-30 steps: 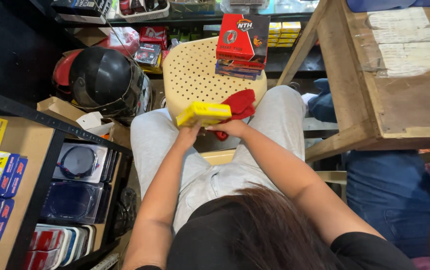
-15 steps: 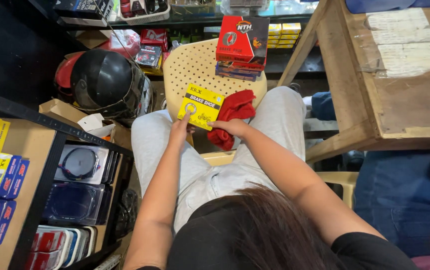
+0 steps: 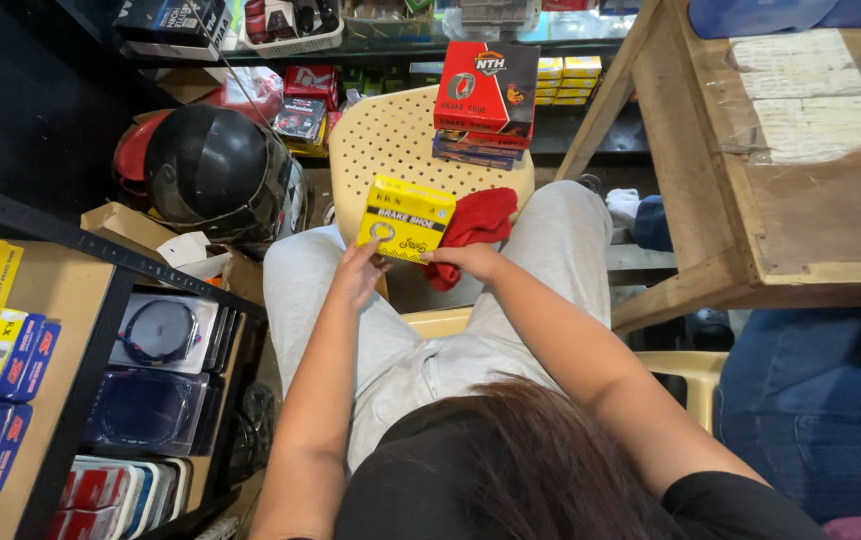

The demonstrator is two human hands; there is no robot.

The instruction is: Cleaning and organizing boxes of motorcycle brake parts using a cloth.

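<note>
Wooden and pale, the tabletop [image 3: 801, 220] fills the upper right of the view, with a sheet of clear plastic lying over its top. Left of it, on the floor among cardboard, sits a glossy black helmet [image 3: 216, 175]. Between the two stands a cream perforated plastic chair [image 3: 386, 150], its seat facing the seated person's knees, which are clad in light grey trousers. On the far part of that seat rests a stack of flat boxes [image 3: 484, 100], the top one red and black. At the lower left a dark metal shelf [image 3: 81, 330] carries rows of small yellow and blue cartons on top and clear blister packs on the level below. Over the near edge of the chair seat, just above the knees, the person holds a yellow box [image 3: 408, 218], tilted so its printed face looks up at the camera. The left hand [image 3: 359, 272] grips the box at its lower left corner, fingers closed against the underside and thumb on the front. The right hand [image 3: 464, 259] pinches the lower right corner of the same box and also has a red cloth [image 3: 479, 222] bunched against it; the cloth touches the box's right edge and hangs down past the wrist towards the lap.
</note>
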